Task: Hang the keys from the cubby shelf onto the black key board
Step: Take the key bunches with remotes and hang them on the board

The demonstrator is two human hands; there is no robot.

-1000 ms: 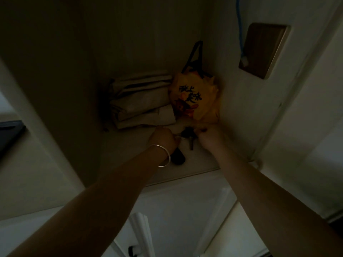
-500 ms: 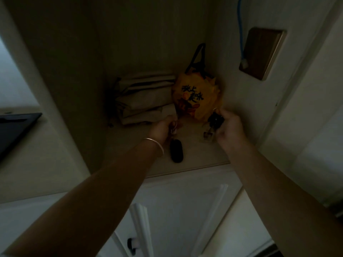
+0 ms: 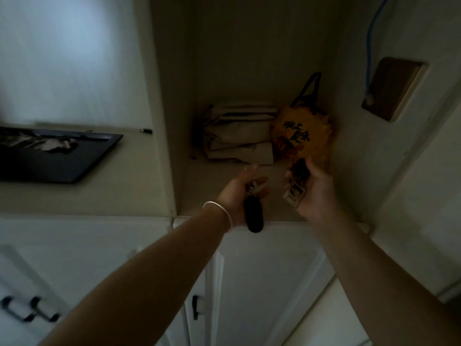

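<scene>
My left hand (image 3: 240,196), with a silver bangle on the wrist, holds a key ring from which a long black key fob (image 3: 254,216) dangles over the cubby shelf's front edge (image 3: 224,216). My right hand (image 3: 315,189) grips a second bunch of keys (image 3: 299,172) with a small pale picture tag (image 3: 294,193) hanging below. Both hands are lifted just above the cubby floor. The black key board (image 3: 57,156) lies to the left on the counter, outside the cubby; something pale lies on its far part.
At the cubby's back are a stack of folded paper bags (image 3: 239,136) and an orange bag (image 3: 301,136) with black handles. A brown panel (image 3: 391,88) with a blue cable hangs on the right wall. White cabinet doors with black handles (image 3: 195,307) are below.
Both hands have lifted the key bunches off the cubby floor and drawn them toward the front edge. The view has swung left, so the black board shows more fully.
</scene>
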